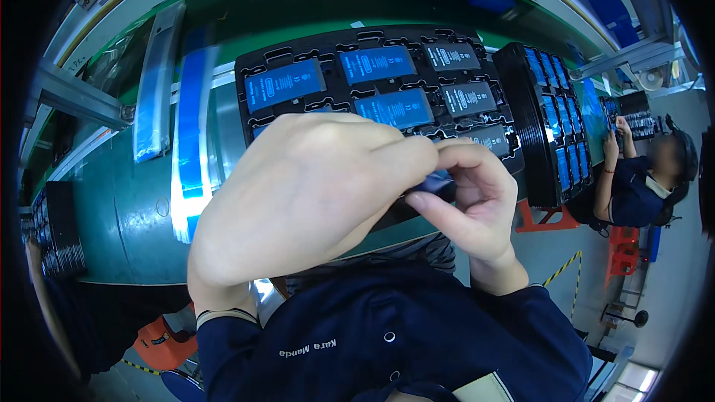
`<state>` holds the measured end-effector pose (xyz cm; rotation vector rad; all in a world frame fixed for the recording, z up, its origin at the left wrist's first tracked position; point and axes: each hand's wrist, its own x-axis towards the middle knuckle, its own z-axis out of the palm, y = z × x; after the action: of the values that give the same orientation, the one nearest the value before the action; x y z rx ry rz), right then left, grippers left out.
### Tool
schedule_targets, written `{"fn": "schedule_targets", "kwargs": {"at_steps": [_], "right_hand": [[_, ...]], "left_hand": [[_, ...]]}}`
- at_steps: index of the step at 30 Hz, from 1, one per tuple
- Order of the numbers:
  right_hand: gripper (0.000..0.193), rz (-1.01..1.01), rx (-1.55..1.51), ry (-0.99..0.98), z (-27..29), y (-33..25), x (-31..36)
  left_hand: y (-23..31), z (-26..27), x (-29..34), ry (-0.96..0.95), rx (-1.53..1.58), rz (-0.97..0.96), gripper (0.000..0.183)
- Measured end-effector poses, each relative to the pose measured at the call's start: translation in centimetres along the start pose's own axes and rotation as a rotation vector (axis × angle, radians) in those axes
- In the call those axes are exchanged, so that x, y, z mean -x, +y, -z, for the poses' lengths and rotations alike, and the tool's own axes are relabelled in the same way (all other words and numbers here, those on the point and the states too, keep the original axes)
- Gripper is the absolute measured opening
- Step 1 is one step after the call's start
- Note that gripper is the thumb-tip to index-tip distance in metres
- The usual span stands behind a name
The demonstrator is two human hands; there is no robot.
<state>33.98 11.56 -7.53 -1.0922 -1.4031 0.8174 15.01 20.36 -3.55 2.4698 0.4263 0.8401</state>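
Note:
My left hand (320, 171) reaches across in front of my chest, its back toward me and its fingers bent inward. Its fingertips meet those of my right hand (480, 197), whose thumb and curled forefinger close on a small dark piece with a bluish shine (436, 181). Most of that piece is hidden by my hands, so its kind does not show. Just beyond lies a black moulded tray (333, 65) of flat battery packs. Some, like the blue battery (285, 84), have a blue face; others, like the black battery (469, 97), are dark with white print.
To the right stands a stack of black trays (538, 171), blue-faced batteries in the top one. Long blue film strips (192, 134) lie left on the green table (112, 231). A person (640, 186) works at far right; another's arm shows far left. Orange stools (165, 344) stand below.

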Motion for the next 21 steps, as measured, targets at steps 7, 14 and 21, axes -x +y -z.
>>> {"fn": "schedule_targets", "kwargs": {"at_steps": [7, 14, 21], "right_hand": [[0.018, -0.026, -0.353, -0.001, 3.1, 0.9, 0.7], [0.018, -0.264, -0.255, 0.355, 11.4, 2.2, -0.6], [0.03, -0.379, 0.077, 0.223, 14.0, 3.6, -0.8]], "left_hand": [[0.1, 1.2, 0.1, -0.045, -0.03, 0.049, 0.02], [-0.5, 5.6, 1.6, 0.079, -0.14, 0.254, 0.015], [-0.6, 6.6, 2.4, 0.176, -0.135, 0.273, 0.014]]}}
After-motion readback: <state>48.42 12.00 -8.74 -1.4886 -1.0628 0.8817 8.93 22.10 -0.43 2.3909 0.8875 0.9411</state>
